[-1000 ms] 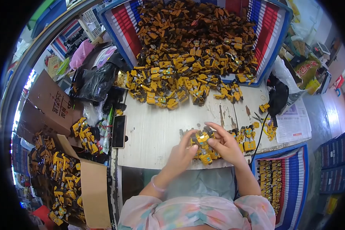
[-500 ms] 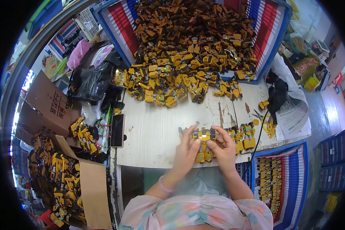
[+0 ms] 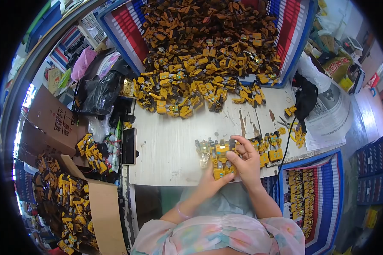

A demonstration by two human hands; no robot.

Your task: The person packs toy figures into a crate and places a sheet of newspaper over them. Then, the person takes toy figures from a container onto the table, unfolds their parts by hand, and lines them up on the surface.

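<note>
A yellow and black toy robot [image 3: 222, 149] is between my two hands, just above the front part of the table. My right hand [image 3: 247, 165] grips it from the right, thumb on its front and fingers curled at its upper side. Low on the toy, my left hand [image 3: 210, 185] has its thumb against the legs, while its other fingers are partly hidden and blurred. Another toy robot [image 3: 204, 154], paler in look, lies just left of the held one. More finished-looking toy robots [image 3: 275, 148] lie in a row to the right of my right hand.
A large crate [image 3: 298, 46] heaped with yellow toys spills onto the white table [image 3: 166, 140]. A phone [image 3: 129, 145] lies at left, beside a cardboard box [image 3: 104, 212] of toys. Pliers [image 3: 287, 124] lie at right; below them stands a blue-rimmed crate [image 3: 327, 187] with toys in rows.
My left hand has slid down from the toy's upper left side to its legs. The toy's front shows more now, and my right hand keeps its grip.
</note>
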